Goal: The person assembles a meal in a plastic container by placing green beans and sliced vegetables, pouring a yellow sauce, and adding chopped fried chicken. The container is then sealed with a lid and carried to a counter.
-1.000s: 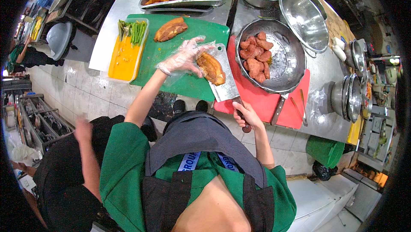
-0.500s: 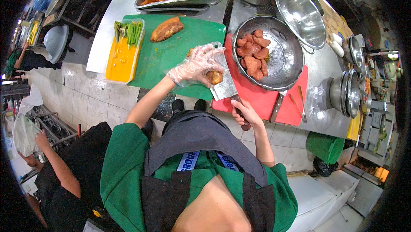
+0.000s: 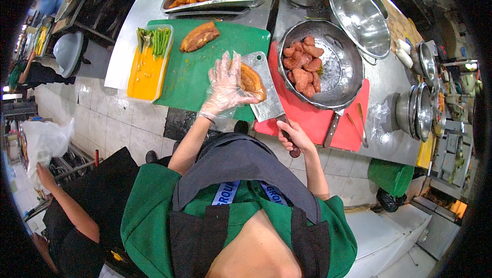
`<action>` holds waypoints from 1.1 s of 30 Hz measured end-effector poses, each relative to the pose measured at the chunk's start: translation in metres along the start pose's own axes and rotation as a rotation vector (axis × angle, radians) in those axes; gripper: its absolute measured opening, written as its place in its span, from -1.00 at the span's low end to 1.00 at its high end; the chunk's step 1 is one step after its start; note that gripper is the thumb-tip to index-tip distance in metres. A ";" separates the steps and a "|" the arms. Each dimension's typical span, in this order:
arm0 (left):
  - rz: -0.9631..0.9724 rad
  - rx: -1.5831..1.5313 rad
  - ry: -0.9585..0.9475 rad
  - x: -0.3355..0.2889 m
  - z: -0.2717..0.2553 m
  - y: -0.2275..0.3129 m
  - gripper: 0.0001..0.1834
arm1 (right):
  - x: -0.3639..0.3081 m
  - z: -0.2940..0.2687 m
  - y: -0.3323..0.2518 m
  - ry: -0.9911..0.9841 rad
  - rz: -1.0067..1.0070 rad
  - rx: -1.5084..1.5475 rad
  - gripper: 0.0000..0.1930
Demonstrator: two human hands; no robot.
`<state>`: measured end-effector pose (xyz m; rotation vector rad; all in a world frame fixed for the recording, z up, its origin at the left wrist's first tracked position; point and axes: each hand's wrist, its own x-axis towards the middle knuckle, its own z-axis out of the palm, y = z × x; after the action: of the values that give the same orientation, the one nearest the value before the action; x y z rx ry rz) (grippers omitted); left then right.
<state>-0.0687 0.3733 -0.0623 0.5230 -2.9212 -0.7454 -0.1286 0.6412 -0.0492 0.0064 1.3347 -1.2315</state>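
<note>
My left hand point(image 3: 224, 86), in a clear plastic glove, has its fingers stretched out beside a slab of browned pork belly point(image 3: 251, 83). The thumb reaches across to the slab's near end. That slab lies at the right of the green cutting board point(image 3: 192, 73), against the broad blade of a cleaver point(image 3: 270, 108); I cannot tell whether it rests on the blade. My right hand point(image 3: 296, 137), bare, grips the cleaver's dark wooden handle, with the blade lying flat and pointing away from me. A second browned piece of pork belly point(image 3: 200, 36) sits farther back on the green board.
Left stands a clear tub point(image 3: 145, 80) of yellow sauce and green beans. Fried pieces fill a metal tray point(image 3: 251, 0) behind. Reddish meat sits in a metal bowl point(image 3: 341, 91) by a red board point(image 3: 353, 119) with a knife point(image 3: 332, 128). Another person's arm point(image 3: 77, 206) is at lower left.
My left hand has shifted left and nearer me, fingers straightened, uncovering the pork belly slab it had covered. The cleaver and right hand have hardly moved. The other person's white bag shifted.
</note>
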 end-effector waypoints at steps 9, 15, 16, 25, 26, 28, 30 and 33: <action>-0.032 0.001 0.072 -0.004 0.026 0.014 0.51 | 0.001 0.002 0.002 -0.012 -0.018 0.007 -0.69; -0.009 -0.015 0.146 -0.004 0.028 0.014 0.37 | 0.001 0.000 0.003 -0.021 -0.030 0.008 -0.68; 0.013 0.010 0.162 -0.004 0.029 0.013 0.33 | 0.001 0.000 0.004 -0.022 -0.032 0.010 -0.68; 0.036 -0.055 0.290 -0.013 -0.003 0.014 0.17 | -0.012 0.022 -0.018 -0.010 -0.023 -0.007 -0.74; 0.023 -0.051 0.306 -0.017 -0.013 0.013 0.16 | -0.015 0.027 -0.024 0.001 -0.013 -0.002 -0.75; 0.006 -0.041 0.365 -0.023 -0.034 0.008 0.16 | -0.010 0.040 -0.039 -0.065 -0.029 -0.065 -0.76; -0.058 -0.011 0.374 -0.029 -0.059 -0.006 0.18 | 0.002 0.057 -0.057 -0.117 -0.025 -0.089 -0.77; -0.117 0.077 0.436 -0.038 -0.094 -0.038 0.17 | 0.029 0.089 -0.080 -0.227 -0.018 -0.126 -0.78</action>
<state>-0.0063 0.3128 0.0023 0.7607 -2.5358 -0.4579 -0.1252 0.5321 0.0083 -0.2289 1.2128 -1.1249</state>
